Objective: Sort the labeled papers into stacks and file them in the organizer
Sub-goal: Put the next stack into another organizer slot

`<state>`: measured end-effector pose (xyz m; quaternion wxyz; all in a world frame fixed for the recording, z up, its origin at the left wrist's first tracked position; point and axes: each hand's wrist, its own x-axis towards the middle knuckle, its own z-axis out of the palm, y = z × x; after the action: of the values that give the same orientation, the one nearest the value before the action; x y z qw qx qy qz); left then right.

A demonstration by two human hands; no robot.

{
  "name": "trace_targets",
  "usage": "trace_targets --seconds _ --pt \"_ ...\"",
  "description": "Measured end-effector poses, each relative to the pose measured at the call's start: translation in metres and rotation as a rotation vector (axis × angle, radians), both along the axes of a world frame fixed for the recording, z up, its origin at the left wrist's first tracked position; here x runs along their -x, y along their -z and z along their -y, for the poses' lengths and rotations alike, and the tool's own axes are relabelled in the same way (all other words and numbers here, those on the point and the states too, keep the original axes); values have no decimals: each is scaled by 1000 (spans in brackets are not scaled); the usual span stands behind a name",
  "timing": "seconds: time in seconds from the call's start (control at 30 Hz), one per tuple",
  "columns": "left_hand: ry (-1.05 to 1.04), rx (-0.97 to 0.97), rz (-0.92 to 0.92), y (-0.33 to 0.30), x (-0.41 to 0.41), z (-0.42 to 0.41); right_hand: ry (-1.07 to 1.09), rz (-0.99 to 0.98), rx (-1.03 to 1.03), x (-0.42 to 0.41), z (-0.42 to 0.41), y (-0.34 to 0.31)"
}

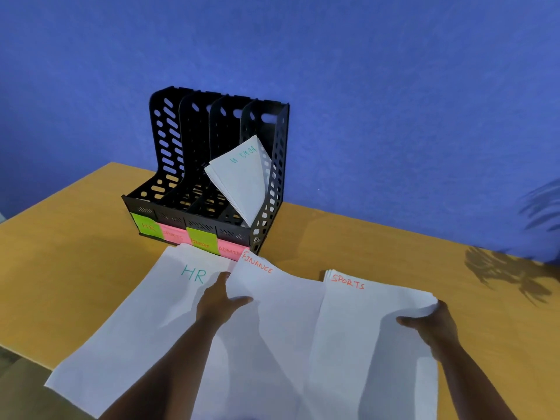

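White paper stacks (pixel 266 322): 3 on table | organizer (pixel 212 165): 4 slots

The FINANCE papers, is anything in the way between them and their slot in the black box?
Nothing visible blocks them. The FINANCE stack lies just in front of the organizer, and the slot above the green FINANCE label looks open. The filed papers lean in the neighbouring ADMIN slot.
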<state>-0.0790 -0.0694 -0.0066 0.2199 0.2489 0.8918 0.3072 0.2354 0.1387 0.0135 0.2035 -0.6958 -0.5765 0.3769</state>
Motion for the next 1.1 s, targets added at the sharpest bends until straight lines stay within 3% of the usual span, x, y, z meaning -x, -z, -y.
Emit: trace_targets --seconds 0.1,0.17,0.23,0.43,0.57,0.7,0.9,1.1 --pt "-87 -57 117 -3 3 -3 107 -165 -19 -10 -8 1" --pt "-106 -55 191 -4 3 -4 143 -310 122 -15 -8 4" --pt "-87 -32 242 -3 2 -4 93 -337 251 -18 -4 10" --pt "-72 0 292 0 -7 -7 149 52 139 -15 13 22" --pt "-142 -31 244 -1 -11 -12 23 116 110 -13 21 18" --pt "-152 -37 211 -2 -16 -17 -17 177 -186 -15 15 -7" --pt "-183 -40 86 -7 -27 -26 -143 96 -629 -1 4 -53" --pt "-215 -51 102 -9 -33 -32 -98 -149 -992 29 6 -101"
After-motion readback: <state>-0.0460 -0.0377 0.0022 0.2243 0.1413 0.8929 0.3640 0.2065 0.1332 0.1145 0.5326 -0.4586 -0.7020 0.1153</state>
